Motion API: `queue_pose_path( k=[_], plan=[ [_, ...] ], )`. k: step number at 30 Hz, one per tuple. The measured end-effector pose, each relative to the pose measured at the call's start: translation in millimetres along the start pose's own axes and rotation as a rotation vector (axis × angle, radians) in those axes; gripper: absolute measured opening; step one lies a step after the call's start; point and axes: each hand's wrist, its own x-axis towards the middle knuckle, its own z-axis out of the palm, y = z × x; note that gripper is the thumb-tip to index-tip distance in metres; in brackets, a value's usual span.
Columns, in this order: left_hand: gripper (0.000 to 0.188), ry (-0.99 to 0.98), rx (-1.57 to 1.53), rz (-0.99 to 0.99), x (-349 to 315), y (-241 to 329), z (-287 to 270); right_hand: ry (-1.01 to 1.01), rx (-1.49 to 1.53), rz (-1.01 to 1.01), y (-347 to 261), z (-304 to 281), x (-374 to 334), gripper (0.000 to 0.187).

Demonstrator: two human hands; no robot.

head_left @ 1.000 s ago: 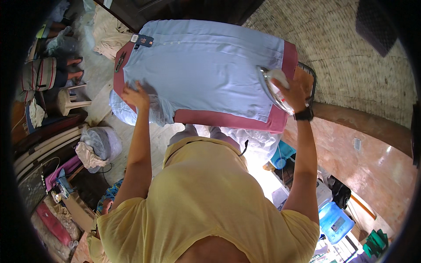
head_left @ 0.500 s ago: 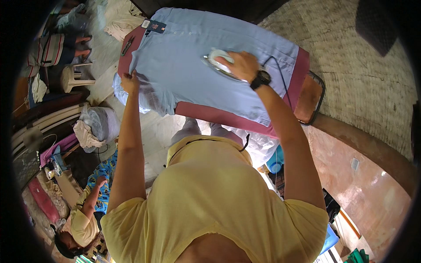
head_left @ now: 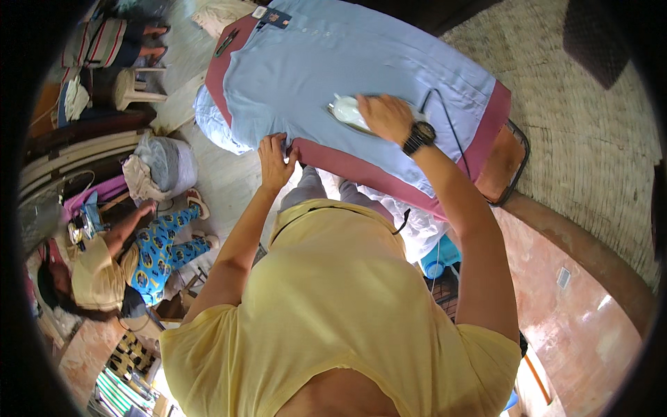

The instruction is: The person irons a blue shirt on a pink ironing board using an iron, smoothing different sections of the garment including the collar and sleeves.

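Note:
A light blue shirt (head_left: 313, 76) lies spread over a maroon-covered ironing board (head_left: 340, 163), with a dark tag (head_left: 276, 18) at its far left corner. My right hand (head_left: 387, 119) is closed around the handle of a white clothes iron (head_left: 346, 110), whose soleplate rests on the middle of the shirt. From the iron a dark cord (head_left: 450, 125) runs right across the cloth. At the shirt's near edge is my left hand (head_left: 276, 165), fingers apart and thumb out, fingertips touching the fabric. Small scissors or snips (head_left: 226, 43) lie on the board's left end.
Bluish cloth (head_left: 212, 121) hangs beyond the board's left side. A metal-framed iron rest (head_left: 501, 163) forms its right end. Left on the floor stand a beige stool (head_left: 132, 89) and a bagged bundle (head_left: 167, 163). Another person in patterned blue trousers (head_left: 163, 257) sits lower left.
My left hand has let go of the shirt's left edge and moved right to its near edge. The sleeve there now lies flatter. The iron stays near mid-shirt in my right hand.

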Motion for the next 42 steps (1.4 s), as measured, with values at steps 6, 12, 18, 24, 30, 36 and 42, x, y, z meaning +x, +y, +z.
queue_pose_path(
  k=[6,12,18,24,30,36,42],
  plan=[
    [0.026,-0.019,-0.086,-0.024,2,-24,-13,-0.095,-0.01,-0.078,-24,17,-29,0.049],
    [0.015,-0.029,-0.14,-0.062,-5,-38,-12,-0.115,0.151,-0.07,-75,42,3,0.061],
    [0.012,0.07,-0.272,-0.135,-14,-43,-4,-0.252,0.154,0.02,-89,35,-14,0.063],
    [0.013,0.114,-0.311,-0.156,-15,-45,0,0.019,0.311,0.102,-109,82,0,0.06],
    [0.013,0.163,-0.291,-0.141,-15,-45,3,0.246,0.46,0.214,-123,113,25,0.057],
    [0.014,0.125,-0.31,-0.163,-16,-43,-1,0.259,0.524,0.224,-128,113,51,0.053],
    [0.017,0.147,-0.258,-0.107,-19,-51,4,0.253,0.511,0.245,-131,115,43,0.055]
  ],
)
